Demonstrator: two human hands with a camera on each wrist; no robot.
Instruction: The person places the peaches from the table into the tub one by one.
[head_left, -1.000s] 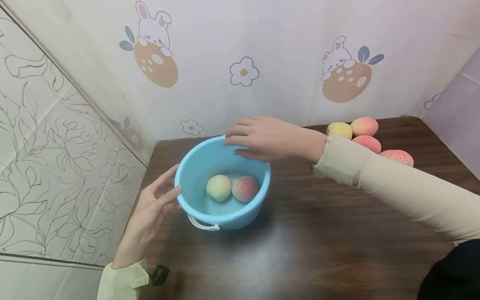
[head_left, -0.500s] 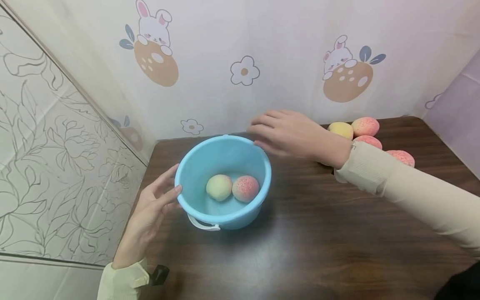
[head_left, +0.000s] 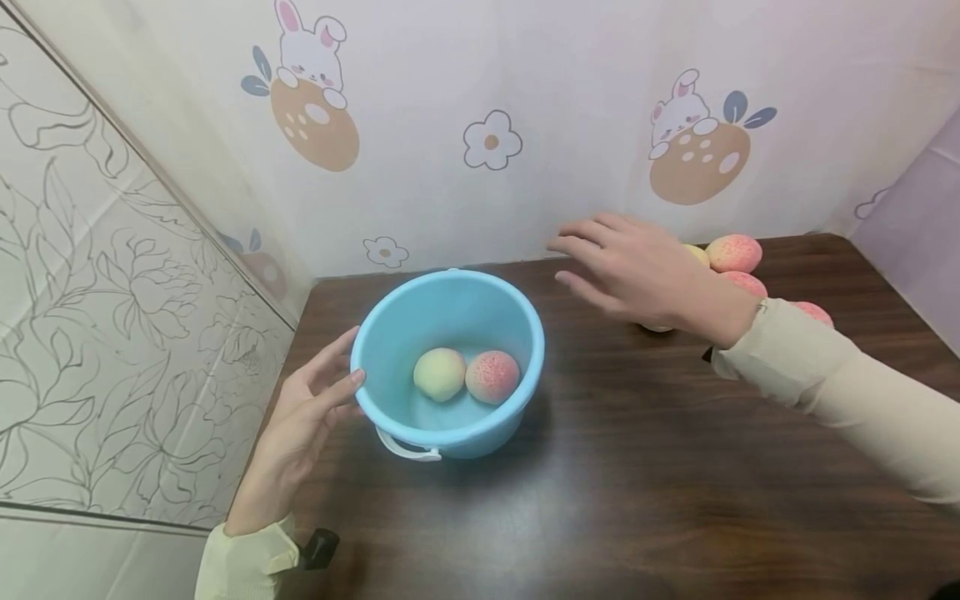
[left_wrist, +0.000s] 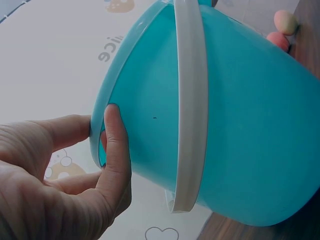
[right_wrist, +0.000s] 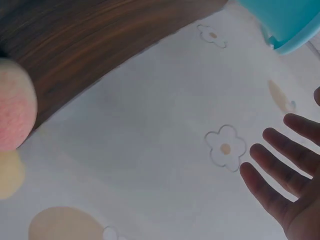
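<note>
My left hand (head_left: 303,412) pinches the left rim of a light blue bucket (head_left: 450,308), thumb on one side of the wall and fingers on the other, as the left wrist view shows. The bucket stands upright with its white handle (left_wrist: 191,110) hanging down. Inside lie a pale yellow-green peach (head_left: 439,375) and a pink speckled peach (head_left: 492,377), side by side. My right hand (head_left: 637,271) is in the air right of the bucket, fingers spread and holding nothing. It partly hides a group of peaches, among them a pink one (head_left: 735,253) and a yellow one (head_left: 697,254).
Another two pink peaches (head_left: 745,283) show behind my right wrist and sleeve. A pale edge of something (head_left: 656,327) peeks out under that hand. The dark wooden table (head_left: 600,483) meets a printed curtain (head_left: 420,167) at the back and a floral panel (head_left: 112,333) on the left.
My right hand has moved right, from over the bucket's far rim toward the group of peaches. My left hand, the bucket and the two peaches in it have stayed put.
</note>
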